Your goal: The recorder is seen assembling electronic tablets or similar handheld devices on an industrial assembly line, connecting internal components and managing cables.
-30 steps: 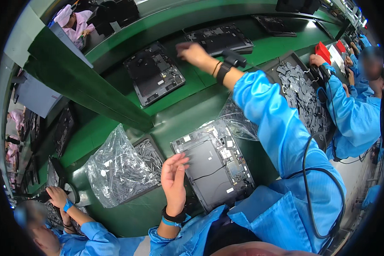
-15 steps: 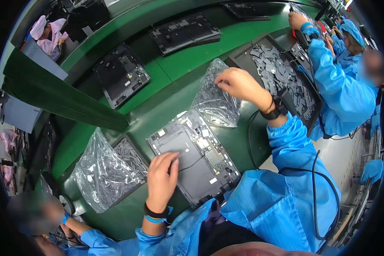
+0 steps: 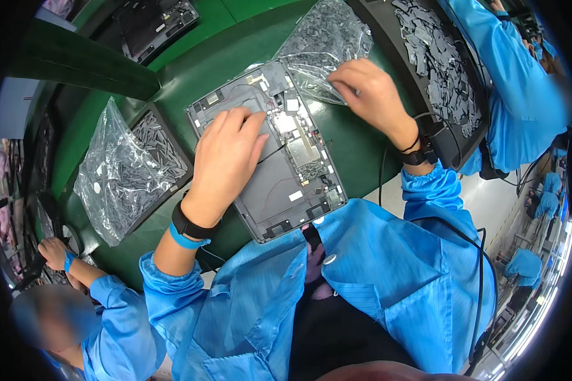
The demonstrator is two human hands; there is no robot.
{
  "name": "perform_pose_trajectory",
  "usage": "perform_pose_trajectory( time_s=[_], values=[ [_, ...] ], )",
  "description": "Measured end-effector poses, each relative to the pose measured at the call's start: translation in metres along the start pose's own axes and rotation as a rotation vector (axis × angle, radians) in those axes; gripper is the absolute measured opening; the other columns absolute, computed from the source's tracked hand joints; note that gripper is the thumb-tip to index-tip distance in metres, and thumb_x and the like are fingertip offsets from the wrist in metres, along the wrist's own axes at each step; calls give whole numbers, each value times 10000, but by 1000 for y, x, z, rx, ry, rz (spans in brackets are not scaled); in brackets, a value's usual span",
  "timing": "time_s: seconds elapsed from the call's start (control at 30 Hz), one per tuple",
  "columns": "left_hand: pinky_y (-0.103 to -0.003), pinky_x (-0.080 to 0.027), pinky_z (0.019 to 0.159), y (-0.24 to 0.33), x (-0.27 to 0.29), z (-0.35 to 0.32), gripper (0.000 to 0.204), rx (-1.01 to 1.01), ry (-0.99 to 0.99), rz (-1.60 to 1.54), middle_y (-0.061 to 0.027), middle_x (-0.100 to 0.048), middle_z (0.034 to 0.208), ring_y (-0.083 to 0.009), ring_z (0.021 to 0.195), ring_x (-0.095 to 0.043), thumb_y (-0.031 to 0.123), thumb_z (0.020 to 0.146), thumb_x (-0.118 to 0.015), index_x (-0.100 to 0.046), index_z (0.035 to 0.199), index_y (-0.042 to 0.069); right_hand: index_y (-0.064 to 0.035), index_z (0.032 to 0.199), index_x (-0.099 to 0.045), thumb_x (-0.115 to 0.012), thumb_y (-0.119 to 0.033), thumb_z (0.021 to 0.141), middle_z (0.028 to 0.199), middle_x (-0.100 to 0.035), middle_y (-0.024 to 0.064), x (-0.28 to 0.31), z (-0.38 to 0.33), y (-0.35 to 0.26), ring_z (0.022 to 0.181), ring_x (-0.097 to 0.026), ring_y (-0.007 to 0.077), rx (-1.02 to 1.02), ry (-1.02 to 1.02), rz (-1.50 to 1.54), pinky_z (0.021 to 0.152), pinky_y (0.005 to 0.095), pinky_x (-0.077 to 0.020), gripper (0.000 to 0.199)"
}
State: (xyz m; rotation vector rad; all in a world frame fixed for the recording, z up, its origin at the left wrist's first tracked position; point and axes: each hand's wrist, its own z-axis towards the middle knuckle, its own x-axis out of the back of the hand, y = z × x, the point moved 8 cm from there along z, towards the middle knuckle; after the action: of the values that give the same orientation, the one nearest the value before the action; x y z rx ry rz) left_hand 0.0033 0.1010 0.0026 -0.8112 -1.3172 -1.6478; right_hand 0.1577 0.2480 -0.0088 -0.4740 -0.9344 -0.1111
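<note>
A dark opened laptop chassis [image 3: 267,184] with exposed boards and thin wires lies tilted on the bench in front of me. My left hand [image 3: 229,155] is over its upper left part, fingers bent downward and thumb apart from them; whether the fingertips touch it is hidden. At the near edge of a clear plastic bag [image 3: 324,41] full of small dark pieces, my right hand [image 3: 372,95] hovers with its fingertips drawn together. Anything between those fingertips is too small to make out. Both wrists wear dark bands.
Left of the chassis, another clear bag [image 3: 111,184] of grey strips lies over a dark tray [image 3: 183,152]. A tray of flat dark pieces [image 3: 438,70] stands at the right. A green post [image 3: 89,60] rises at upper left. Co-workers in blue sit on both sides.
The whole view has shifted, bringing the chassis higher in the picture. My right hand has come back from over the bag toward the chassis. My left hand has moved farther up the chassis.
</note>
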Motion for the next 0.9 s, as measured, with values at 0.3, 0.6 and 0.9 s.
perform_pose_trajectory(
  time_s=[0.3, 0.6, 0.9],
  values=[
    [-410, -488, 932, 12, -16, 49, 363, -207, 100, 276, -127, -614, 1212, -320, 1144, -575, 30, 780, -606, -604, 1141, -6, -52, 864, -673, -677, -70, 775, 824, -604, 73, -17, 7, -9, 825, -599, 294, 7, -155, 36, 726, 394, -508, 91],
    [-373, -534, 915, 17, -42, 52, 425, -251, 40, 601, -226, -638, 1196, -329, 1076, -649, 70, 799, -572, -578, 1197, -79, -60, 807, -639, -698, -91, 757, 802, -536, 102, -22, -1, -14, 817, -583, 301, -48, -187, -2, 689, 410, -500, 83],
    [-382, -533, 886, 17, -35, 41, 435, -252, 92, 513, -191, -623, 1210, -305, 1035, -644, 80, 778, -579, -590, 1195, -42, -19, 898, -651, -631, -44, 804, 879, -642, 161, 14, 92, 19, 843, -619, 366, 13, 109, 70, 752, 425, -508, 99]
  ],
)
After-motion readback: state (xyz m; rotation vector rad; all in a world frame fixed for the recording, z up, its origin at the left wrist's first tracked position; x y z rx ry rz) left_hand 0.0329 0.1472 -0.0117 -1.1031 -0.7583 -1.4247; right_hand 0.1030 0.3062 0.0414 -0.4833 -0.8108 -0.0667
